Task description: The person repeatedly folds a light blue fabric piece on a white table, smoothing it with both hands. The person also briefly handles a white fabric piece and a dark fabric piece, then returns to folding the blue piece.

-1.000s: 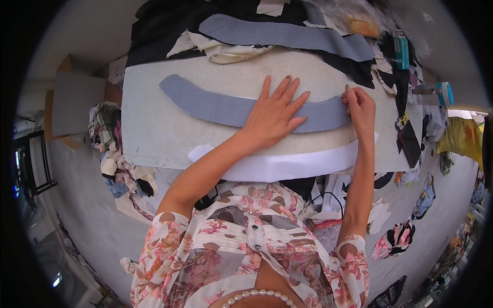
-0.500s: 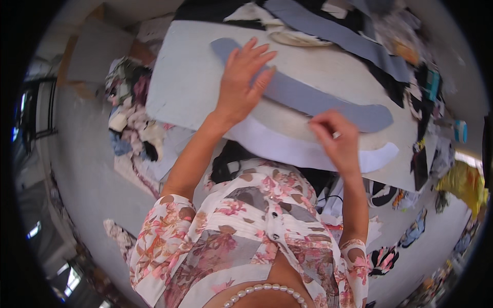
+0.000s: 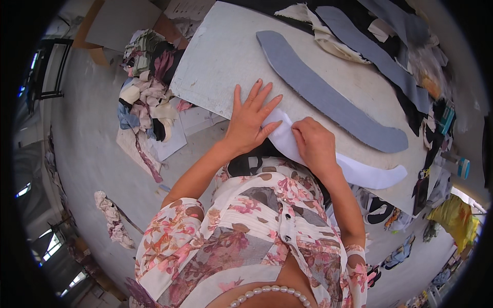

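Note:
A curved white fabric strip (image 3: 371,173) lies along the near edge of the pale worktable (image 3: 218,54). My left hand (image 3: 250,122) rests flat with its fingers spread, its thumb over the strip's left end. My right hand (image 3: 316,145) is closed in a pinch on the strip's upper edge, just right of the left thumb. Whatever sits between those fingertips is hidden. Beyond both hands, a curved blue-grey fabric strip (image 3: 328,98) lies flat and untouched on the table.
At the far right are another blue-grey strip (image 3: 367,49), black cloth and cream scraps (image 3: 336,43). A heap of fabric scraps (image 3: 146,105) stands left of the table. Yellow cloth (image 3: 454,218) is at the right, and a teal box (image 3: 446,120) by the table's right edge.
My left hand has left the blue-grey strip and come down to the white strip's left end. The right hand has moved left onto the white strip. The view has shifted and turned.

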A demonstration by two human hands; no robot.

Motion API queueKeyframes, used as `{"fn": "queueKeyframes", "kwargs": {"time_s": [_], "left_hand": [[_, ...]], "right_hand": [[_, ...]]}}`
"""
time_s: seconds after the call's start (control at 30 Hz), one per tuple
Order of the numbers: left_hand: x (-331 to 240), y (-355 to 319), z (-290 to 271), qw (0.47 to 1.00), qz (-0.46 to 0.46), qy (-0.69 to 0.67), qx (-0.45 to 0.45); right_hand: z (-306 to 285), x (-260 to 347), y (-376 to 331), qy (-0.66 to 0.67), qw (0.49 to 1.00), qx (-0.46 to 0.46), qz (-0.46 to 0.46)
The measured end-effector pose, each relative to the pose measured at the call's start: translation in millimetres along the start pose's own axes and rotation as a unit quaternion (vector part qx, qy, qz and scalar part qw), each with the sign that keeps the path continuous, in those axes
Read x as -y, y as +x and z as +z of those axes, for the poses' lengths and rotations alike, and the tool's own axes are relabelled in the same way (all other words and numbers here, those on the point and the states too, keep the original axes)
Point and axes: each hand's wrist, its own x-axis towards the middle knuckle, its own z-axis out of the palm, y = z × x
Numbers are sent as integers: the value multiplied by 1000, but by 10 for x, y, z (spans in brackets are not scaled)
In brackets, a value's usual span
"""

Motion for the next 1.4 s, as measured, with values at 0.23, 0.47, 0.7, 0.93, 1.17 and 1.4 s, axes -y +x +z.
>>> {"fn": "queueKeyframes", "kwargs": {"time_s": [0.23,0.47,0.7,0.93,1.17,1.4], "left_hand": [[-19,20,3,1000,-21,13,19],[-430,96,-282,941,-106,-318,-48],[-762,560,-233,758,-170,-630,12],[-735,974,-86,788,-164,-591,-41],[-776,1302,72,749,-187,-635,-25],[73,1098,-180,853,-239,-458,-77]], "right_hand": [[-343,-125,-29,116,985,-106,70],[-555,-77,-38,20,978,-196,-65],[-611,-200,-39,263,957,-106,-61],[-1497,-905,-731,327,911,70,243],[-2520,-844,-1267,187,932,-128,283],[-1574,-783,-741,158,957,-52,237]]}}
